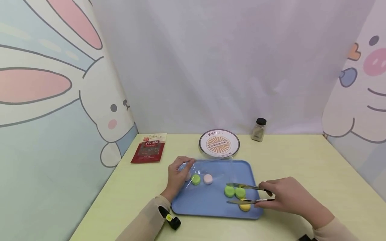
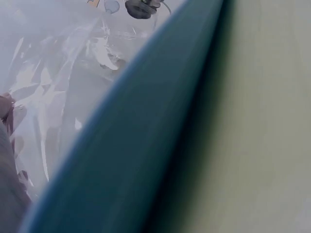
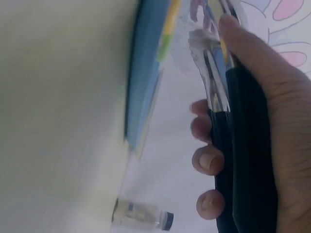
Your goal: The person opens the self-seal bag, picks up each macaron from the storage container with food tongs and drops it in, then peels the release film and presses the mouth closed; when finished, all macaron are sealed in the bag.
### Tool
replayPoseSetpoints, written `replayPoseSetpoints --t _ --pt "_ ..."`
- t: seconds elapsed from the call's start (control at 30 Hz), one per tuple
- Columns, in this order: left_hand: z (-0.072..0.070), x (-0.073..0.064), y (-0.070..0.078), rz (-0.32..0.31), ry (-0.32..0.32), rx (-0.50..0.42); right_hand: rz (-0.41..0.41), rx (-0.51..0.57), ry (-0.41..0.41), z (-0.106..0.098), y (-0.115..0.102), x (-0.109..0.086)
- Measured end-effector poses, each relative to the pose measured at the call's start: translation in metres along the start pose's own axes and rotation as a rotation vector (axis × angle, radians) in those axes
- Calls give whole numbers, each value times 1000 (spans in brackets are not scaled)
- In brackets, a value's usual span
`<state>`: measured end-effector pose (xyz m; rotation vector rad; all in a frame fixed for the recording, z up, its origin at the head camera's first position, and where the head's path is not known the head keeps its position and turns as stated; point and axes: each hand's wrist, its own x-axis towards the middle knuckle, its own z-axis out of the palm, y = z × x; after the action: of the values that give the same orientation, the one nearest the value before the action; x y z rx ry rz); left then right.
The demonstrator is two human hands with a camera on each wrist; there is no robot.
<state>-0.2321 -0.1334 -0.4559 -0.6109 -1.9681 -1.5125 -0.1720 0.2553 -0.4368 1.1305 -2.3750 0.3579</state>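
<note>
My left hand pinches the edge of a clear plastic bag over the left part of a blue tray. A green macaron and a pink macaron show at the bag; whether they lie inside or under it I cannot tell. Metal tongs with dark handles are gripped in my right hand. Their arms stand apart, with two green macarons between them. The lower arm crosses over a yellow macaron. In the left wrist view, the tray's side hides most of the hand.
Behind the tray stands a round patterned plate. A small black-capped jar is at the back right. At the back left lies a red spice packet. A pale curtain closes off the table's far edge.
</note>
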Motion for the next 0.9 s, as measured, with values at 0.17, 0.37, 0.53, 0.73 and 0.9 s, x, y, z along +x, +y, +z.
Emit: replayPoseSetpoints --t 0.17,0.37,0.53,0.73,0.9 --pt "5 -5 -24 -2 38 -6 -85 70 112 -13 7 -2" --pt "1 -1 -8 18 32 -19 -53 62 -12 -11 3 11" --pt "0 0 -1 -8 6 -17 93 -16 -265 -7 4 30" --pt "1 -1 -3 -4 -11 -21 122 -20 -420 -7 5 44" --pt "-1 0 -4 4 -12 -17 103 17 -445 -7 10 47"
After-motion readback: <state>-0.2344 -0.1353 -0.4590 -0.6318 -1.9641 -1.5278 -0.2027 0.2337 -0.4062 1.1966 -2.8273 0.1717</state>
